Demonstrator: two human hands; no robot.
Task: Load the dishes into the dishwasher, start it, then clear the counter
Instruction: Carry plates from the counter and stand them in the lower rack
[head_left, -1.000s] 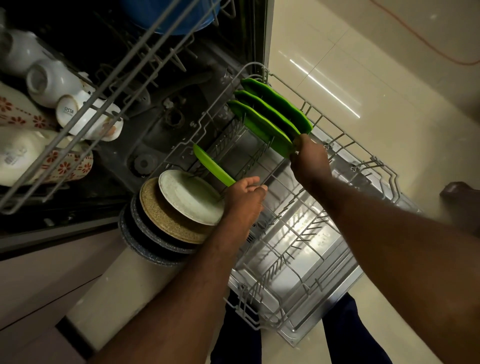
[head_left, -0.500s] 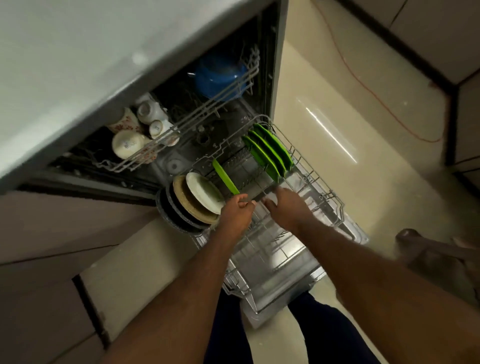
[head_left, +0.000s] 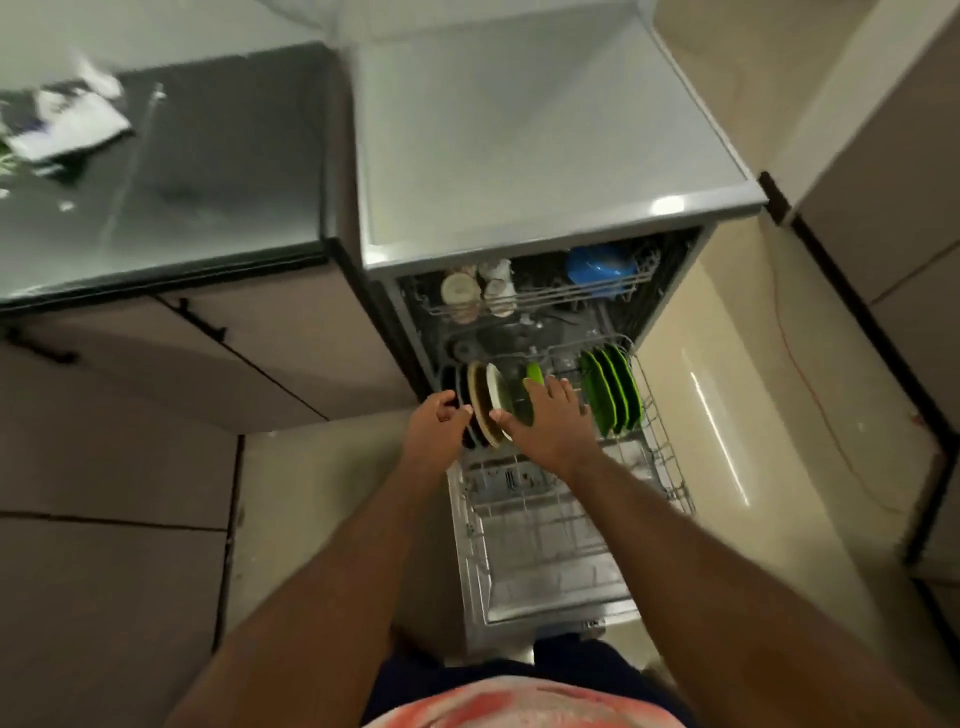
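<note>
The dishwasher stands open with its lower rack (head_left: 671, 470) pulled out. At the rack's left stand dark plates (head_left: 460, 382), a tan plate (head_left: 477, 391) and a white plate (head_left: 500, 391), then a single green plate (head_left: 534, 372). Three more green plates (head_left: 613, 391) stand at the right. My left hand (head_left: 435, 422) hovers beside the dark plates' rims with loosely curled fingers and holds nothing I can see. My right hand (head_left: 553, 423) is spread flat over the single green plate, its thumb by the white plate.
The upper rack holds cups (head_left: 470, 291) and a blue bowl (head_left: 597, 266). The grey dishwasher top (head_left: 519, 130) adjoins a dark counter (head_left: 171, 171) with blurred white items (head_left: 67, 124). An orange cable (head_left: 810, 395) runs across the glossy floor on the right.
The view has pulled up and back. My right hand left the three green plates and moved left over the single one. My left hand let go of that plate and shifted beside the dark plates.
</note>
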